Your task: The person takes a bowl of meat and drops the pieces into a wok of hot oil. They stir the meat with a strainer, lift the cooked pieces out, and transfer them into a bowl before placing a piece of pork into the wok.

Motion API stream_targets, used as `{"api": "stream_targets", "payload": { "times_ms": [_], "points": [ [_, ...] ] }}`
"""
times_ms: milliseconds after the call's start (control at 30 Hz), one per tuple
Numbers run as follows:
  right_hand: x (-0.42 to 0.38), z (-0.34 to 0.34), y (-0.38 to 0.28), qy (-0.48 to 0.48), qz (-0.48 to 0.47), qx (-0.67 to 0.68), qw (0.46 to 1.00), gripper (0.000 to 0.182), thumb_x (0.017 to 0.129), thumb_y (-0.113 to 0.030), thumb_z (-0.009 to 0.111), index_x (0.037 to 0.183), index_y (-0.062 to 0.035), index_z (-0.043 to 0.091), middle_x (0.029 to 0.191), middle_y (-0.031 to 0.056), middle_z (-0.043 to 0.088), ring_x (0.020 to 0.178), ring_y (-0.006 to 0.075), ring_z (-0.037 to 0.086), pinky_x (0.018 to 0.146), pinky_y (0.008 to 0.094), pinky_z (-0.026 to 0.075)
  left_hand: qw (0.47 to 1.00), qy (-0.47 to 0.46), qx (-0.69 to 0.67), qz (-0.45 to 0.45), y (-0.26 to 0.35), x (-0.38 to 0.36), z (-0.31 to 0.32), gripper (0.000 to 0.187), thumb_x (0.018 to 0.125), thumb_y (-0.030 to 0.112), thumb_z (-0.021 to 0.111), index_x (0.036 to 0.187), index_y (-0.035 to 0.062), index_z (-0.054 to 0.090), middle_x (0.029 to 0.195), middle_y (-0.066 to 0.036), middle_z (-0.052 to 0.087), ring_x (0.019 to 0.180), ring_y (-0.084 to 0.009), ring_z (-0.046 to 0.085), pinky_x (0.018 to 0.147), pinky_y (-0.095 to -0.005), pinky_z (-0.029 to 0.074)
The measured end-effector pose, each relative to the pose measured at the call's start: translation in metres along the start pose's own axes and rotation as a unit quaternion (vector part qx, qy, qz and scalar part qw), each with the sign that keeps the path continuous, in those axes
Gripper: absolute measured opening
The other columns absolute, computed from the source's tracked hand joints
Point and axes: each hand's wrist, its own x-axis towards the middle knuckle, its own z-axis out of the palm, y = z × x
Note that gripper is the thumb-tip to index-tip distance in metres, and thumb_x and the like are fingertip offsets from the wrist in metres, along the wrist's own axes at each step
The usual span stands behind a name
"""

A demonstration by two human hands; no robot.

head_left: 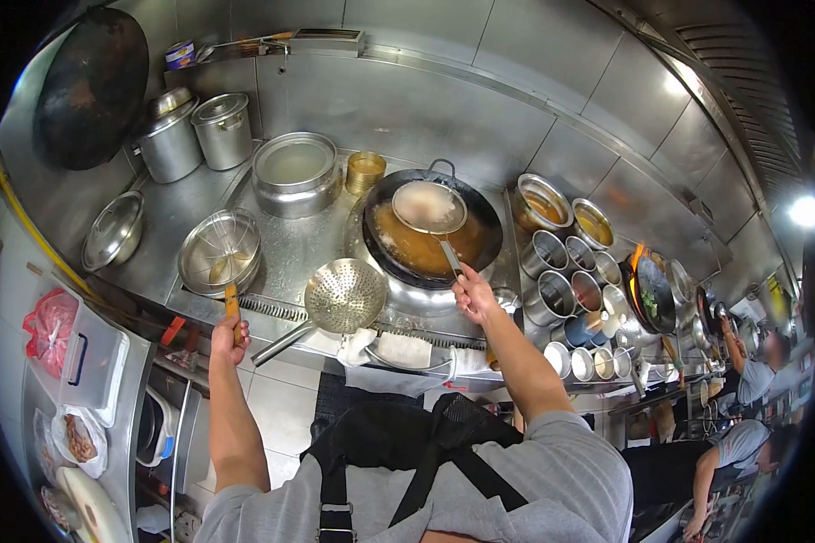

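My right hand point(474, 295) is closed round the handle of a round mesh strainer point(429, 208). Pale food lies in the strainer, over the wok point(492, 237) of brown, bubbling liquid. On the other side, my left hand point(231, 338) grips the wooden handle of a wire skimmer point(231, 299). The skimmer's wire head overlaps a metal bowl point(188, 279) on the counter. Between my hands, a perforated ladle point(345, 297) rests at the stove's front, its long handle pointing toward my left.
A large pot point(297, 204) and a brass-coloured container point(366, 172) stand behind the ladle. Several metal seasoning pots point(546, 253) crowd the right. Lidded pots point(224, 132) stand back left. A plastic tub point(93, 348) sits on the left side counter. Other people point(743, 371) work far right.
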Motion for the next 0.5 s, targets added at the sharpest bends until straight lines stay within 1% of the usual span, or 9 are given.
{"api": "stream_targets", "payload": {
  "times_ms": [67,100,167,200,233,300,367,433,500],
  "points": [
    [-0.021,-0.004,-0.003,0.01,-0.012,0.0,1.0,0.052,0.101,-0.013,0.041,0.148,-0.0207,0.02,0.065,0.0014,0.044,0.044,0.0076,0.034,0.037,0.022,0.03,0.998,0.007,-0.038,0.048,0.005,-0.041,0.043,0.01,0.096,0.018,0.049,0.103,0.0128,0.044,0.069,-0.002,0.052,0.051,-0.0115,0.049,0.044,-0.0252,0.041],
    [-0.032,-0.005,-0.005,0.017,-0.022,0.001,1.0,0.053,0.101,-0.014,0.042,0.148,-0.0212,0.019,0.065,0.0015,0.044,0.043,0.0077,0.034,0.037,0.0227,0.03,0.998,0.005,-0.036,0.044,0.006,-0.054,0.055,0.01,0.096,0.018,0.049,0.103,0.0128,0.044,0.069,-0.002,0.052,0.051,-0.0115,0.049,0.044,-0.0252,0.041],
    [-0.05,-0.008,-0.012,0.031,-0.024,0.016,0.999,0.055,0.1,-0.013,0.042,0.149,-0.0228,0.018,0.066,0.0016,0.044,0.043,0.008,0.034,0.037,0.024,0.03,0.996,-0.053,0.015,0.066,0.005,-0.073,0.072,0.012,0.096,0.016,0.049,0.105,0.0128,0.043,0.069,-0.002,0.052,0.052,-0.0119,0.05,0.045,-0.0254,0.041],
    [-0.061,-0.007,-0.02,0.047,-0.014,-0.006,0.999,0.056,0.1,-0.013,0.042,0.149,-0.0234,0.018,0.066,0.0016,0.044,0.043,0.0082,0.035,0.038,0.0242,0.03,0.994,-0.078,0.029,0.073,0.004,-0.076,0.082,0.016,0.094,0.012,0.052,0.107,0.0114,0.043,0.071,-0.003,0.053,0.054,-0.012,0.05,0.046,-0.0262,0.042],
    [-0.07,-0.007,-0.027,0.062,-0.003,-0.028,0.998,0.056,0.1,-0.013,0.043,0.149,-0.024,0.018,0.066,0.0016,0.044,0.043,0.0085,0.035,0.038,0.0244,0.031,0.994,-0.079,0.034,0.068,0.002,-0.076,0.096,0.016,0.094,0.012,0.052,0.107,0.0114,0.043,0.071,-0.003,0.053,0.054,-0.012,0.05,0.046,-0.0262,0.042],
    [-0.085,-0.002,-0.043,0.084,-0.002,-0.104,0.991,0.056,0.1,-0.011,0.041,0.149,-0.0246,0.018,0.065,0.002,0.044,0.044,0.0088,0.035,0.039,0.0242,0.031,0.99,-0.09,0.055,0.09,0.002,-0.073,0.133,0.023,0.089,0.005,0.055,0.108,0.0092,0.043,0.076,-0.004,0.054,0.057,-0.0122,0.052,0.047,-0.0277,0.042],
    [-0.096,0.0,-0.058,0.105,-0.003,-0.158,0.982,0.056,0.1,-0.01,0.04,0.149,-0.0249,0.018,0.065,0.0019,0.045,0.044,0.0085,0.035,0.04,0.0236,0.031,0.987,-0.12,0.063,0.088,0.001,-0.071,0.172,0.029,0.086,-0.001,0.055,0.111,0.0045,0.041,0.083,-0.007,0.055,0.061,-0.0126,0.052,0.05,-0.0268,0.043],
    [-0.114,0.015,-0.079,0.106,-0.01,-0.178,0.978,0.056,0.1,-0.01,0.04,0.15,-0.0232,0.019,0.065,0.0018,0.045,0.045,0.0088,0.034,0.041,0.0231,0.031,0.985,-0.157,0.047,0.059,-0.001,-0.067,0.208,0.03,0.084,-0.003,0.055,0.11,0.0041,0.042,0.083,-0.008,0.055,0.06,-0.0136,0.051,0.049,-0.0272,0.043],
    [-0.13,0.024,-0.098,0.121,-0.057,-0.271,0.953,0.057,0.099,-0.008,0.04,0.15,-0.021,0.019,0.065,0.0017,0.046,0.045,0.0091,0.035,0.041,0.0234,0.031,0.982,-0.18,0.054,0.035,-0.004,-0.064,0.242,0.03,0.084,-0.004,0.054,0.109,0.0041,0.042,0.082,-0.008,0.055,0.06,-0.0139,0.051,0.049,-0.0278,0.043]
  ]
}}
